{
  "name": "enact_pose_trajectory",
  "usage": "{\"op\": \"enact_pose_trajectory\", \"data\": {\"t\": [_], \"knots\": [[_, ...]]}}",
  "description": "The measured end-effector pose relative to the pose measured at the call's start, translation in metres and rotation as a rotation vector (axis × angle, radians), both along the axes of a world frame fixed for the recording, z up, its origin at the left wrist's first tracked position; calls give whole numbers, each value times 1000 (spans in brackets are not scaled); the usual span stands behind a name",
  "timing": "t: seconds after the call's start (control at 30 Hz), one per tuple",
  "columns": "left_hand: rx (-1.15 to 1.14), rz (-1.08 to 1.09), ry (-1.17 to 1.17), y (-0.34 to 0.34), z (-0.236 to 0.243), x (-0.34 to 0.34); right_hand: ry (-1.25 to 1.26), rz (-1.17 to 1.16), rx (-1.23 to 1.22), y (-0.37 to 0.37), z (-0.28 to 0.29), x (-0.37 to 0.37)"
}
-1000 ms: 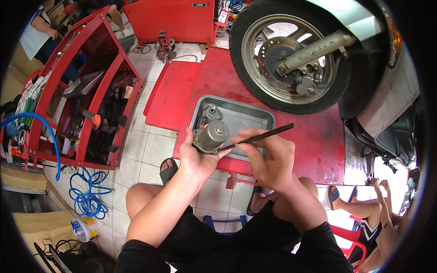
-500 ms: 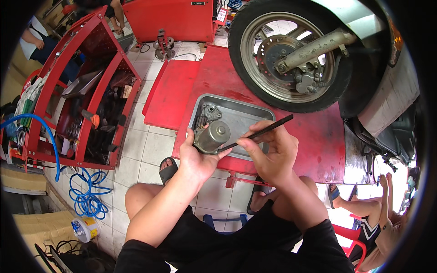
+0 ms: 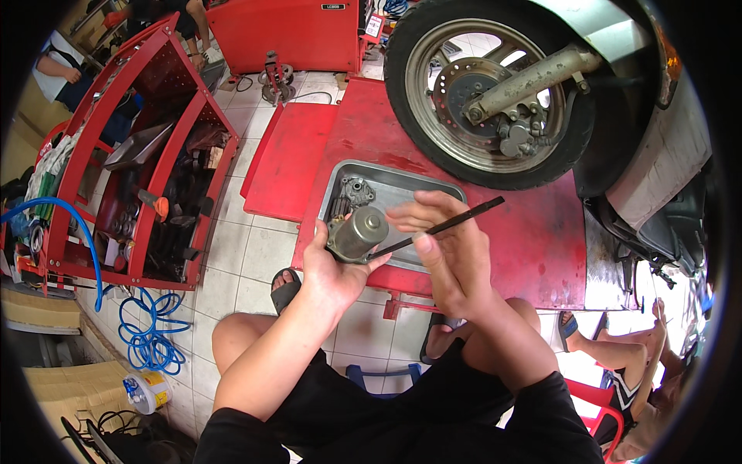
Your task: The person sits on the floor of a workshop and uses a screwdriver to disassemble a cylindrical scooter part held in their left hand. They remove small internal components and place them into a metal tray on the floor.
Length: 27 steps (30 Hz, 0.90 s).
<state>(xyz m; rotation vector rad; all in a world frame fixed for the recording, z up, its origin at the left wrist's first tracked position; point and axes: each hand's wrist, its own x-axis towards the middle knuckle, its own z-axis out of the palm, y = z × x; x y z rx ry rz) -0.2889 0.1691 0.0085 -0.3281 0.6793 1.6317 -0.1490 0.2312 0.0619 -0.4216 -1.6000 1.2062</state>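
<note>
My left hand (image 3: 335, 272) is wrapped round a grey cylindrical metal motor (image 3: 360, 234), its round end facing up. My right hand (image 3: 461, 267) has a slim black rod-shaped tool (image 3: 481, 210) between the thumb and the outstretched fingers. The rod slants down to the left, its thin tip at the motor's lower edge by my left fingertips. Whether the tip sits in a screw there is too small to tell. Beneath both hands lies a shallow metal tray (image 3: 410, 174), with a cast metal part (image 3: 356, 189) in its far left corner.
The tray rests on a red platform (image 3: 533, 255), where a motorcycle front wheel (image 3: 394, 100) stands close behind. At left is a red tool cart (image 3: 139, 224), with a coiled blue hose (image 3: 151, 332) on the tiles. Other people sit at far right and far left.
My right fingers have opened out and straightened along the rod, which has shifted slightly right at its upper end. My left hand still holds the motor in nearly the same place.
</note>
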Motion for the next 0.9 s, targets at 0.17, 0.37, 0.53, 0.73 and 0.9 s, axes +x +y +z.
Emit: {"op": "enact_pose_trajectory", "data": {"t": [0.17,0.37,0.53,0.73,0.9], "knots": [[14,-2,45,-1,7,-2,-100,113,154,14,-15,13],[54,5,-22,-4,-3,-6,-327,27,186,17,-11,16],[21,26,-23,-1,-1,-8,-79,32,-13,6,-6,1],[43,37,-18,-4,-2,-9,-431,15,149,13,-5,14],[10,46,0,-3,1,-10,-24,88,-157,6,8,9]]}}
